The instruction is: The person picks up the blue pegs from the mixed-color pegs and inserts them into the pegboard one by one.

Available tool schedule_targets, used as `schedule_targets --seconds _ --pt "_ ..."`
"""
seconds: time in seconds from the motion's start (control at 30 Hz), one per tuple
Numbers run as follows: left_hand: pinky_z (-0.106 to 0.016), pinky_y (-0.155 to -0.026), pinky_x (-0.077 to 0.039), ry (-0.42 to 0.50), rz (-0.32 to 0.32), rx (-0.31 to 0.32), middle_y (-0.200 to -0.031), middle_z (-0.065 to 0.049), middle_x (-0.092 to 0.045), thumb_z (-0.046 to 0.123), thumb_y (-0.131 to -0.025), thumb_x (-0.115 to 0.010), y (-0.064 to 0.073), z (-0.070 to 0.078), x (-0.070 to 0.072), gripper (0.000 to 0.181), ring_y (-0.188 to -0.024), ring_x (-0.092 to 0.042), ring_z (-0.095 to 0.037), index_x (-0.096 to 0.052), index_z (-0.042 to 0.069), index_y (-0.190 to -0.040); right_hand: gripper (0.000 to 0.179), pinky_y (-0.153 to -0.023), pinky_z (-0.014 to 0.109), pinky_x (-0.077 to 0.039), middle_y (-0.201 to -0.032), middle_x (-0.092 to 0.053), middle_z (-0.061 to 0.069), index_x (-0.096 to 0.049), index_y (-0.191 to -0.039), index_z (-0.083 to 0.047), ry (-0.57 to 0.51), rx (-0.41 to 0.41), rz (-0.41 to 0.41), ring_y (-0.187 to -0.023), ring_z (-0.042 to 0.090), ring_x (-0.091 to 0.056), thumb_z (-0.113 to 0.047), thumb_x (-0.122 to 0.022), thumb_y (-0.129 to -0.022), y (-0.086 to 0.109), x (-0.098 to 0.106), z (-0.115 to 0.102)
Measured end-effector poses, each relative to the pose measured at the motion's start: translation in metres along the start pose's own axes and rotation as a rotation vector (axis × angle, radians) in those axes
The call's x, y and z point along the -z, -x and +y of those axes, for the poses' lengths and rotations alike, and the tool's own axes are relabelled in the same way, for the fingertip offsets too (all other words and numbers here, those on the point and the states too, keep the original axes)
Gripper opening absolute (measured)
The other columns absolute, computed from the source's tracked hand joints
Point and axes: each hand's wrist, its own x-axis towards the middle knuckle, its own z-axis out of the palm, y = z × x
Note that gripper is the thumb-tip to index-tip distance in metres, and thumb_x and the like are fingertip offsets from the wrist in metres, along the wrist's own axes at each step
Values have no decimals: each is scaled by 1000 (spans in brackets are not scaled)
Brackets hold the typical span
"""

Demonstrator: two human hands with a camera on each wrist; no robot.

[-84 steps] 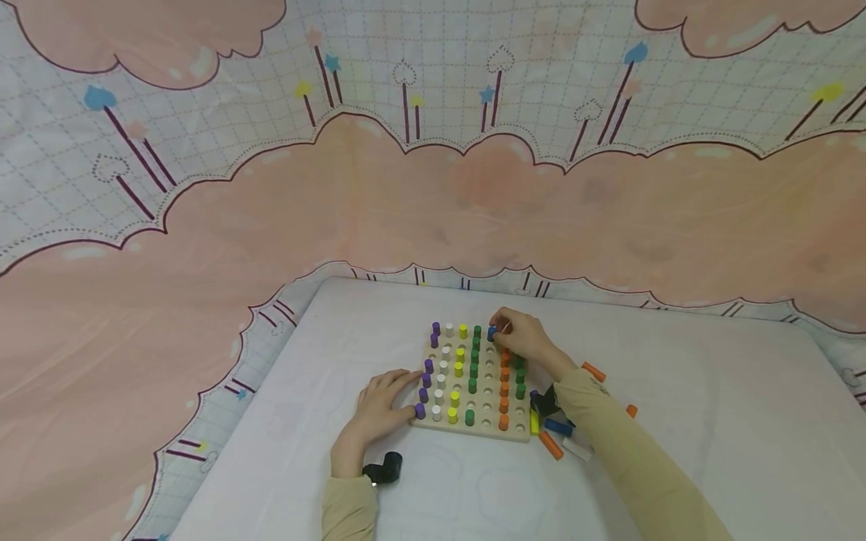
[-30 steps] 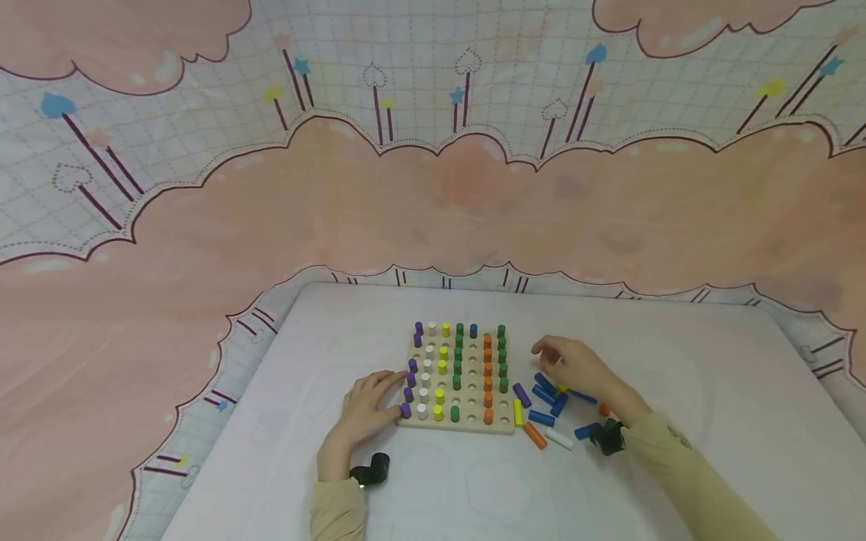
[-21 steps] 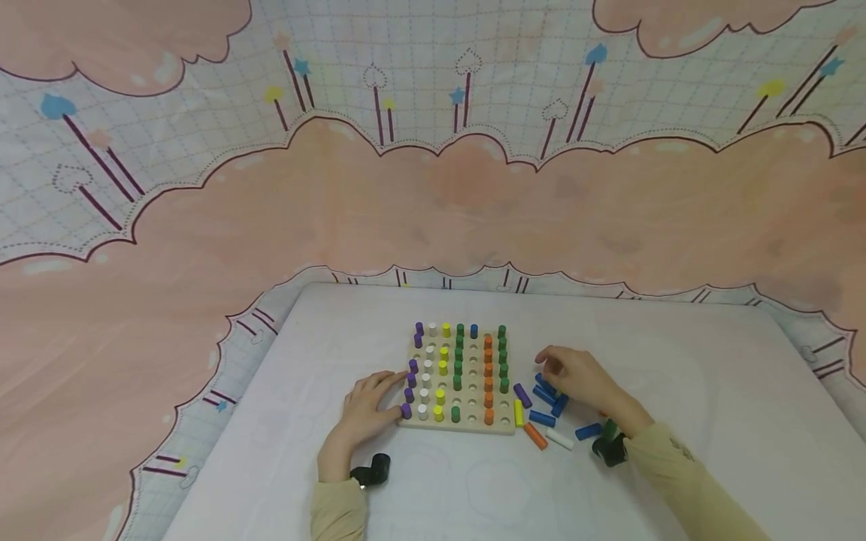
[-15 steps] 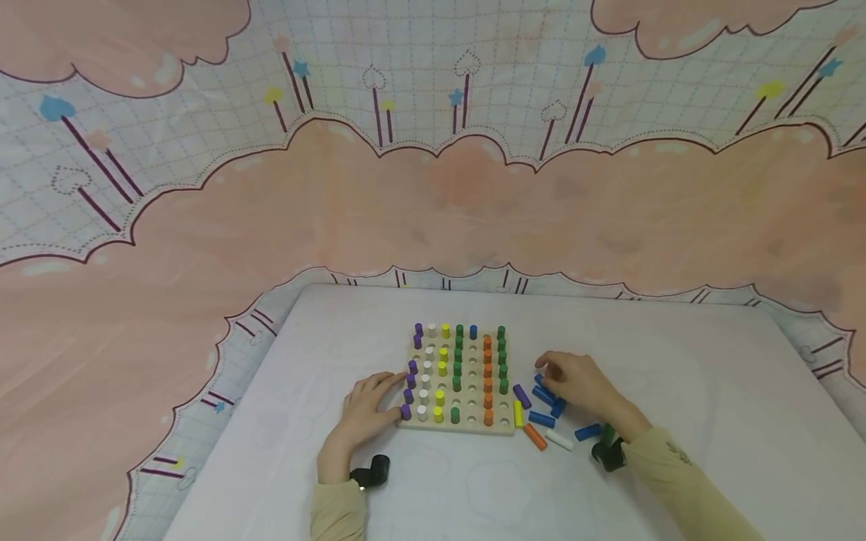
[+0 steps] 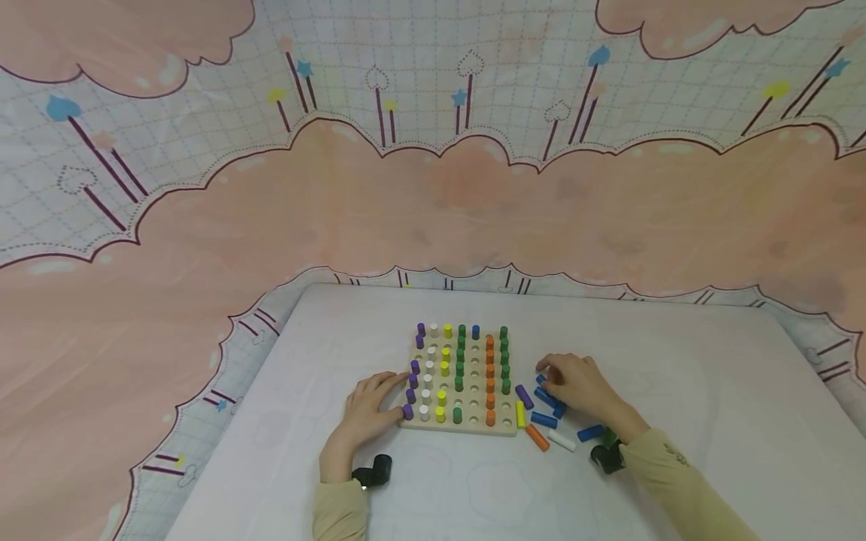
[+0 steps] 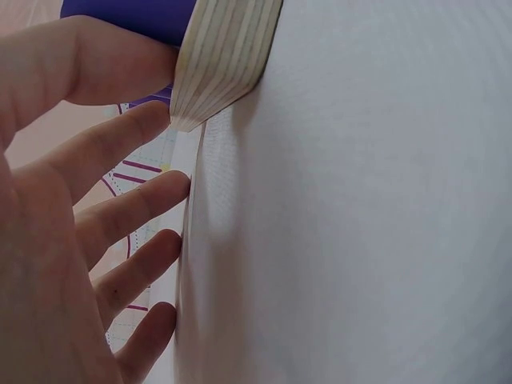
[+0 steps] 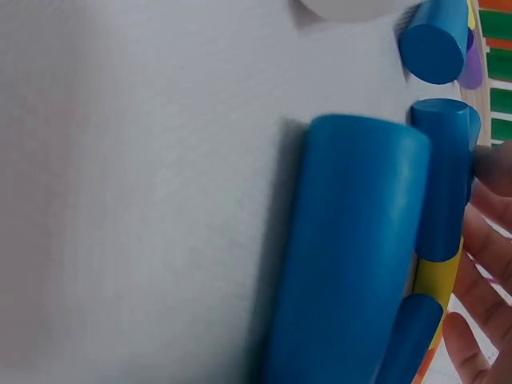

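A wooden pegboard (image 5: 433, 427) stands on the white table with columns of purple, white, yellow, green and orange pegs, and a single blue peg (image 5: 476, 332) at the back of a column of holes. My left hand (image 5: 368, 412) rests against the board's left side, thumb and index finger at its edge, the other fingers spread, as the left wrist view shows. Right of the board, my right hand (image 5: 582, 387) pinches a loose blue peg (image 5: 540, 379) between thumb and index finger, low over the pile. Part of that peg is hidden by the hand.
Loose pegs lie right of the board: a purple peg (image 5: 524, 397), a yellow peg (image 5: 520, 415), an orange peg (image 5: 537, 438), a white peg (image 5: 561, 441) and several blue ones. One blue peg (image 7: 344, 256) lies close to the right wrist camera. A patterned cloth hangs behind the table.
My right hand has left the blue peg upright in the board's back row, moved right, and come down onto the loose blue pegs. My left hand has stayed at the board's left edge.
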Motion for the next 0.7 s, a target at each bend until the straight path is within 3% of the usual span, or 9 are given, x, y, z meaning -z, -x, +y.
schedule_targets --seconds 0.33,0.6,0.7 --pt "-63 -108 -25 -1 9 3 -145 -10 -45 18 -78 -60 -1 0 -1 62 -134 -34 -36 -51 23 -139 22 -75 34 -29 -74 -56 -6 -70 -106 -12 18 20 3 -75 12 -47 -18 -69 -85 1 -2 -1" --pt "-63 -108 -25 -2 5 4 -145 -10 -45 18 -77 -60 -1 -1 -1 62 -134 -34 -36 -51 22 -139 26 -74 32 -29 -80 -58 -4 -67 -112 -12 -39 10 16 -78 13 -48 -18 -66 -87 2 -2 -1" --pt "-63 -108 -25 -6 7 3 -145 -11 -45 18 -77 -60 -1 -1 -1 62 -134 -34 -37 -51 22 -139 29 -72 28 -35 -83 -59 -3 -65 -116 -10 -89 15 37 -77 13 -49 -17 -65 -87 4 -1 -2"
